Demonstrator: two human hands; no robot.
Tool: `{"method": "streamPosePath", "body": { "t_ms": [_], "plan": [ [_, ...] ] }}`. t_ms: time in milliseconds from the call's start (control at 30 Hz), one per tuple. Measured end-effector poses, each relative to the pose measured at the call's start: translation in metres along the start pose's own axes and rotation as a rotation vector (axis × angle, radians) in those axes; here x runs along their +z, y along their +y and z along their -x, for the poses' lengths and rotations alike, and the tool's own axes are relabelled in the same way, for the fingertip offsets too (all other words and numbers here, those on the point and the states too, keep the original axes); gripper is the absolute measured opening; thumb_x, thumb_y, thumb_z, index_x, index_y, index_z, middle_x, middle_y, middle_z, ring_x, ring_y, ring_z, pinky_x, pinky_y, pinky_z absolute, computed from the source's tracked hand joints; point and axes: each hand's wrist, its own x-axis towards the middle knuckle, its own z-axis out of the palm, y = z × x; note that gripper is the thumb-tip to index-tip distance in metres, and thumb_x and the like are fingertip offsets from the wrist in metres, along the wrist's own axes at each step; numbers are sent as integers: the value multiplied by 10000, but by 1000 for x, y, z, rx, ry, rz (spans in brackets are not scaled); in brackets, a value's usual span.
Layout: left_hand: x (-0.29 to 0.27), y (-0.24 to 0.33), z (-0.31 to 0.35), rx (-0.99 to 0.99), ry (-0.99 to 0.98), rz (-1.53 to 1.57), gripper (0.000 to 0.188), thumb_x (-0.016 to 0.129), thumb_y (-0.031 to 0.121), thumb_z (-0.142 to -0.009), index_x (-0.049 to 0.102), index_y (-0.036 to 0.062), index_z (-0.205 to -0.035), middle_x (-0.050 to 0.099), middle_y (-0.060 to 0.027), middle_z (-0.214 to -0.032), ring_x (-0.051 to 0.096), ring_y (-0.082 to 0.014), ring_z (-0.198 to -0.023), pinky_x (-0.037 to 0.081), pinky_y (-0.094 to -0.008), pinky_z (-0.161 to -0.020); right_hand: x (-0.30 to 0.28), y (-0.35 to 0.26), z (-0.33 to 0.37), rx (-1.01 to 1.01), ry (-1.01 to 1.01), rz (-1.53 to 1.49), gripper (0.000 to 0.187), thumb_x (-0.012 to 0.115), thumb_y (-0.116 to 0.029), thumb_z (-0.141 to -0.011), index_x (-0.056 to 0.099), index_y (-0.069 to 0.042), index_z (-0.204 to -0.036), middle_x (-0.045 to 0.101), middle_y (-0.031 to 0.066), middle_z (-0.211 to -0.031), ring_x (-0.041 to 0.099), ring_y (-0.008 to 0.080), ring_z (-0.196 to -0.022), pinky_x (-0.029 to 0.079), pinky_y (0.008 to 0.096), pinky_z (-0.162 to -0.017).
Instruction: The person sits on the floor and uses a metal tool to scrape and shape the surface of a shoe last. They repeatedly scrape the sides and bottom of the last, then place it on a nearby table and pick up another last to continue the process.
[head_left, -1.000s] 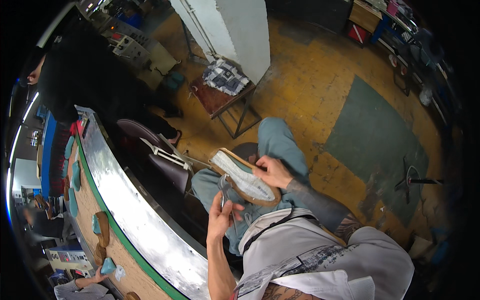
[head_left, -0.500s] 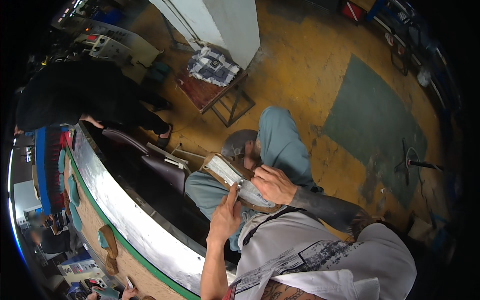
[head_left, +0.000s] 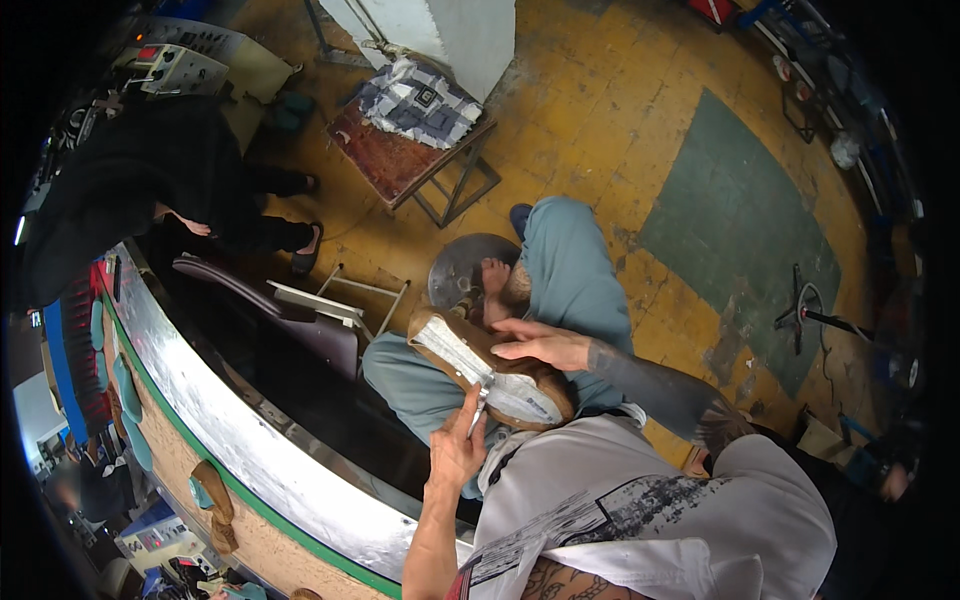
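Observation:
Across my lap lies a tan shoe (head_left: 463, 352), its pale underside turned up. My left hand (head_left: 457, 450) is closed round a small silvery metal tool (head_left: 481, 400), whose end touches the shoe's underside near the middle. The exact kind of tool is too small to make out. Along the shoe's far right side rests my right hand (head_left: 545, 345), fingers stretched out flat and not wrapped round anything.
To my left runs a long bench with a shiny metal strip (head_left: 260, 425), a green edge and several shoe parts (head_left: 212, 500). A brown chair (head_left: 325, 345) stands beside it. A person in black (head_left: 150, 180) bends beyond. Ahead is a stool (head_left: 385, 150) with checked cloth.
My right hand has uncurled from the shoe's edge and flattened along its side, showing more of the underside. The left hand keeps the tool in nearly the same place. The view has shifted slightly.

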Motion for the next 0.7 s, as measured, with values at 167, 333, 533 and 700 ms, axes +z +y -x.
{"method": "streamPosePath", "body": {
  "t_ms": [167,333,533,700],
  "plan": [
    [5,0,12,-39,18,21,666,731,27,-1010,549,160,-1636,755,-214,-963,749,-442,-827,606,-503,-731,1,-6,-23,16,-189,-10,1235,917,-478,-925,123,-144,-1811,408,149,-1735,377,248,-1598,328,393,-1302],
    [-28,39,4,-58,-83,-71,708,697,67,-1030,434,107,-1686,789,-261,-1038,775,-468,-851,629,-549,-749,8,-7,-33,49,-98,121,1240,956,-394,-887,156,-174,-1809,441,94,-1711,391,216,-1572,338,364,-1292],
    [-99,79,-48,-114,-265,-273,587,619,98,-1090,450,11,-1645,753,-281,-837,758,-493,-812,589,-562,-718,20,-8,-33,-37,-19,267,1329,957,-552,-773,243,-69,-1785,495,215,-1677,487,301,-1534,429,375,-1219],
    [-72,53,-97,117,125,-192,694,605,108,-1103,321,67,-1735,772,-312,-990,755,-517,-817,603,-579,-718,26,-12,-32,1,47,413,1271,931,-534,-788,270,-83,-1775,548,206,-1624,515,309,-1498,447,375,-1204]
  ]
}}
